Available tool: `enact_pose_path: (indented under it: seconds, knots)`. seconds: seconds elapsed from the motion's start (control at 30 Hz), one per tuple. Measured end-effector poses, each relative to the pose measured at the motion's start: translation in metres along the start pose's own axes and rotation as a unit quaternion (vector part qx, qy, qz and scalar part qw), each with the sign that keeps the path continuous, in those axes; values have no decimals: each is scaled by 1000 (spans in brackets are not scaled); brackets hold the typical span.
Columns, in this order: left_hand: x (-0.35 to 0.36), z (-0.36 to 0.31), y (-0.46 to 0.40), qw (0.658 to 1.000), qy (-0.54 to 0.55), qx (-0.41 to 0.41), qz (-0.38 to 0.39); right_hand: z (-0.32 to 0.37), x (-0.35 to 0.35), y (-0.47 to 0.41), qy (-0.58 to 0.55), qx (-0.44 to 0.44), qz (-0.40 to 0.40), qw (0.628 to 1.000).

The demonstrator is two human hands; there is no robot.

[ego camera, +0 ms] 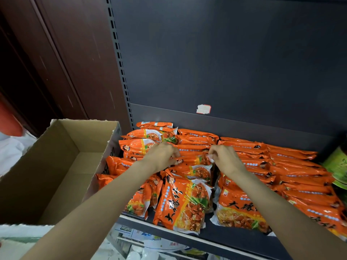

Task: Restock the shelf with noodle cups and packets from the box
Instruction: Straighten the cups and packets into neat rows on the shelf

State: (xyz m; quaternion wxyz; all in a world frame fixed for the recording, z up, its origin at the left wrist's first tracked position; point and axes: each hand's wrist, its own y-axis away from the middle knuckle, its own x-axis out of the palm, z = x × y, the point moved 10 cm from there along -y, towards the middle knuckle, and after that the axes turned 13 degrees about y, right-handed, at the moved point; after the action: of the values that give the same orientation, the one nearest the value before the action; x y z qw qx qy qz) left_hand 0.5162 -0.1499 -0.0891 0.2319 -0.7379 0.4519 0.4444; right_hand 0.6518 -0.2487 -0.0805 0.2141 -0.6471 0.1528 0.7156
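Note:
Several orange noodle packets lie in overlapping rows on the dark shelf. My left hand and my right hand reach over the middle row and pinch the left and right ends of one orange packet lying among the others. Both hands have curled fingers on its edges. The open cardboard box sits to the left of the shelf, and what I see of its inside shows no packets.
Green packets lie at the shelf's right end. The dark back panel carries a torn price sticker. A lower shelf holds white packages. A brown wall stands at the left.

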Motion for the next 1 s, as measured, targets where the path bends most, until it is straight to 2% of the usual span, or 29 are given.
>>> enact_pose_path:
  seconds: [0.1,0.17,0.23,0.33,0.43,0.63,0.8,1.0]
  knots:
    - [-5,0,-1,999,32,-12,-29,10,-8,3,74,-35,-10,997]
    - [-3,5,0,997,71,-20,-27,25,-12,7,77,-93,-16,993]
    - [-1,7,4,994,105,-16,-20,45,-7,13,75,-147,12,986]
    - [-8,3,11,991,123,10,-45,62,7,15,113,-168,50,978]
    - [-13,9,22,990,128,14,-61,67,10,14,135,-157,42,977]
    - [-9,25,42,990,138,-17,-12,62,-2,22,141,-94,5,985]
    - [5,24,41,994,94,-32,41,47,-11,28,93,-28,3,995]
    - [4,17,30,985,167,-37,-9,32,-7,36,-15,33,-7,999]
